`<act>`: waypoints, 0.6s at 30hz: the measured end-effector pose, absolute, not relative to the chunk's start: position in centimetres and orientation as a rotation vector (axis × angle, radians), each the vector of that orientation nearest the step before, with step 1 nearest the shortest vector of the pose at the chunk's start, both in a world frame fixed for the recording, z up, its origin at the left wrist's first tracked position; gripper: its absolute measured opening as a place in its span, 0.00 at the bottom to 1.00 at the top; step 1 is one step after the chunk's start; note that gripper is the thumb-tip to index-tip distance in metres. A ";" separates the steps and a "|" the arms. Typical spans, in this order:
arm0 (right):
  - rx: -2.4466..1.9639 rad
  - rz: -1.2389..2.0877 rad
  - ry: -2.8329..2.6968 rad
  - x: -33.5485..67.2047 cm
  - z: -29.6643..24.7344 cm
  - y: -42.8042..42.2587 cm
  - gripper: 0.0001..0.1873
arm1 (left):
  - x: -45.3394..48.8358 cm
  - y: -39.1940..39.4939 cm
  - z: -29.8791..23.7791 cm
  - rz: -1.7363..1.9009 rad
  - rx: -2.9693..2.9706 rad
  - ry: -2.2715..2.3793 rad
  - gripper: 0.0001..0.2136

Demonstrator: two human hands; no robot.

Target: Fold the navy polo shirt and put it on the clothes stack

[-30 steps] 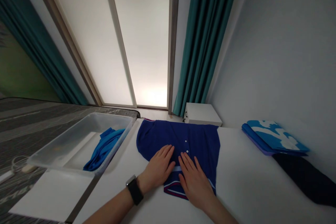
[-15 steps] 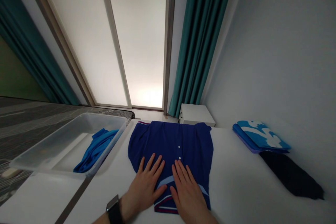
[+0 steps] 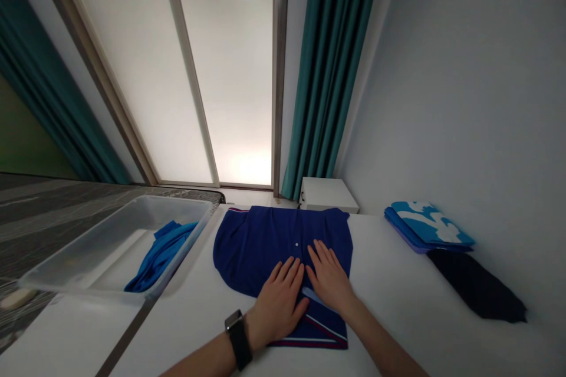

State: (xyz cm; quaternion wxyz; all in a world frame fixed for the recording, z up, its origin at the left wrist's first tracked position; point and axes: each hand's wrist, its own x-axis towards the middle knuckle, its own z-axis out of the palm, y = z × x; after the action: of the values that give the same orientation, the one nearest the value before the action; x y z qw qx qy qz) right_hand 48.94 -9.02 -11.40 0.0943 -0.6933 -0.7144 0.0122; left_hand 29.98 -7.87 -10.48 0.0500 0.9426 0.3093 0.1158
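Observation:
A dark blue polo shirt [image 3: 260, 241] with white buttons lies spread on the white table [image 3: 398, 312], its striped collar end nearest me. My left hand [image 3: 278, 300], with a black watch on the wrist, lies flat on the shirt with fingers stretched out. My right hand [image 3: 329, 277] rests flat beside it on the shirt, fingers apart. Both hands touch the cloth and hold nothing.
A clear plastic bin [image 3: 88, 253] at the left holds a bright blue garment [image 3: 159, 256]. At the right lie a folded blue and white cloth [image 3: 427, 224] and a dark folded garment [image 3: 475, 291]. A small white cabinet [image 3: 327, 194] stands behind the table by teal curtains [image 3: 329, 70].
Both hands have slid forward over the shirt, away from me, staying flat; the right hand moved furthest up. The view has shifted slightly.

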 end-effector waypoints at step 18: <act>-2.122 0.094 -2.122 47.6 -13.8 -12.7 0.32 | 27.9 -10.4 -11.7 0.349 2.868 0.891 0.31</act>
State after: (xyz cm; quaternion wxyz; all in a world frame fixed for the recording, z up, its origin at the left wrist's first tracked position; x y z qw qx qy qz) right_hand 47.61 -12.67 -13.85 0.0695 -0.7049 -0.7052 0.0311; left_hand 27.88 -10.42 -11.65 0.0591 0.9470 0.2941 0.1153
